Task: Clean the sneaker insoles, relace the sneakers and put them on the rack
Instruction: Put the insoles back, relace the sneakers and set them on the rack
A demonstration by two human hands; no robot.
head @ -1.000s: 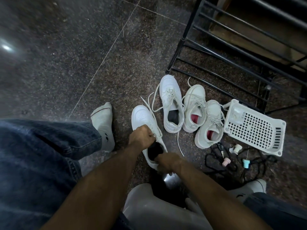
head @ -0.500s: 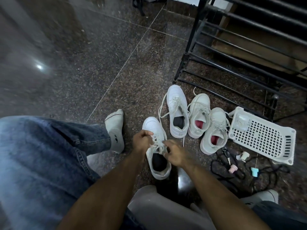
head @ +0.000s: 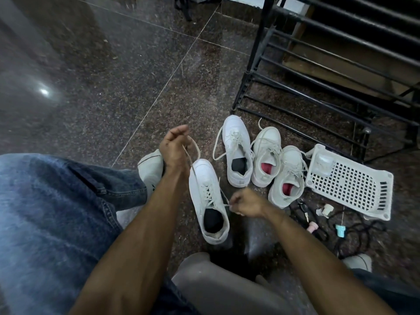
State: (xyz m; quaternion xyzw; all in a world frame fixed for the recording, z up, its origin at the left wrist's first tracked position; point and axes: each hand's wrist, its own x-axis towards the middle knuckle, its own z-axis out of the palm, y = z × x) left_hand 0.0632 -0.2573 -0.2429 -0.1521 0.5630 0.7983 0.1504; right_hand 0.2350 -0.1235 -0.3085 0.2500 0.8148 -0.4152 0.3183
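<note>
A white sneaker (head: 208,196) with a black insole stands on the floor between my arms. My left hand (head: 173,147) is raised beyond its toe and grips a white lace (head: 189,162) pulled taut up from the eyelets. My right hand (head: 246,205) pinches the other lace end beside the sneaker's top eyelets. Three more white sneakers stand to the right: one with a black insole (head: 237,153), two with red insoles (head: 267,155) (head: 288,178). The black metal rack (head: 318,71) stands behind them.
A white perforated plastic basket (head: 347,183) lies on the floor right of the sneakers. Black cords and small items (head: 341,230) are scattered in front of it. My socked feet (head: 151,169) and jeans flank the shoe. A grey stool seat (head: 216,285) is below me.
My left hand has lifted away from the sneaker's tongue, drawing a lace up and out. My right hand moved from the heel to the top eyelets. The camera tilted up.
</note>
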